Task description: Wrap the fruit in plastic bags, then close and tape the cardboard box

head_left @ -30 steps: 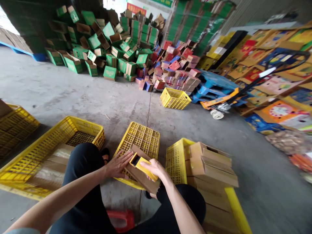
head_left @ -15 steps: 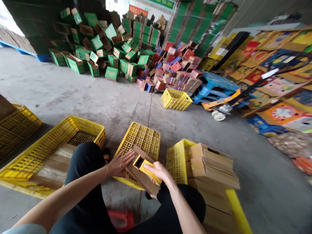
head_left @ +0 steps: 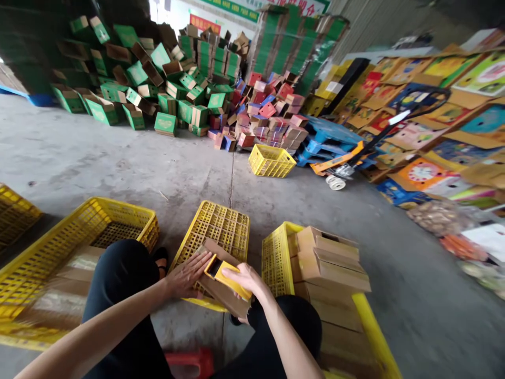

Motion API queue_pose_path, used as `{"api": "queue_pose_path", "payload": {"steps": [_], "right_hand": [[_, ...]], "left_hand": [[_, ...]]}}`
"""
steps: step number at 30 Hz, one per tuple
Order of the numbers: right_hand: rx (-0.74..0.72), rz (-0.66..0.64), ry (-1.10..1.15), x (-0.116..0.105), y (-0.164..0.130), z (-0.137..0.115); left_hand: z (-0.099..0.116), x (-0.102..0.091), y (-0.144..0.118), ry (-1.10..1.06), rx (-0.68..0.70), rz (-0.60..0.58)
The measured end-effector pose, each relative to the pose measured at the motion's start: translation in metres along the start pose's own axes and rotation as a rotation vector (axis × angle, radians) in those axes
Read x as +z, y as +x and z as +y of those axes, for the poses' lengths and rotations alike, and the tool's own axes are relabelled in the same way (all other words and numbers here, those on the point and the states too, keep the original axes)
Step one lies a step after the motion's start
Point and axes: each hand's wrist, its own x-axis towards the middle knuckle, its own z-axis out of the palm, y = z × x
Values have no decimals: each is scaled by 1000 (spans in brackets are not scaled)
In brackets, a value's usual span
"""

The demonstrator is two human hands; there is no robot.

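Note:
My right hand (head_left: 239, 279) is wrapped round a yellow tape dispenser (head_left: 231, 284), box-like with a dark opening at its front, pressed against a brown cardboard carton (head_left: 223, 296). The carton lies slanted on an upturned yellow plastic crate (head_left: 225, 221) between my knees. On the carton's far left end rests my left hand (head_left: 185, 275), fingers stretched out flat beside the dispenser's front. The underside of the carton and the tape itself are hidden.
At left, a yellow crate (head_left: 84, 223) holds cartons with shiny clear tape. Another crate (head_left: 274, 260) at right is stacked with brown cartons (head_left: 327, 258). A red stool (head_left: 203, 363) shows below. Farther off are a yellow basket (head_left: 272, 162), a pallet jack (head_left: 339, 158) and heaped green boxes (head_left: 165, 123).
The view has turned slightly to the right, so the surroundings shift left. Both hands, the dispenser and the carton keep nearly the same arrangement.

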Motion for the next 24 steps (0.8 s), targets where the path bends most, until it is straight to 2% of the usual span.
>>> {"api": "queue_pose_path", "payload": {"steps": [6, 16, 24], "right_hand": [[-41, -13, 30, 1, -3, 5], [-69, -16, -39, -2, -3, 7], [-16, 37, -7, -21, -22, 42]], "left_hand": [[-4, -3, 2, -35, -6, -32], [-5, -3, 1, -42, -37, -79], [-5, 4, 0, -41, -51, -32]]}}
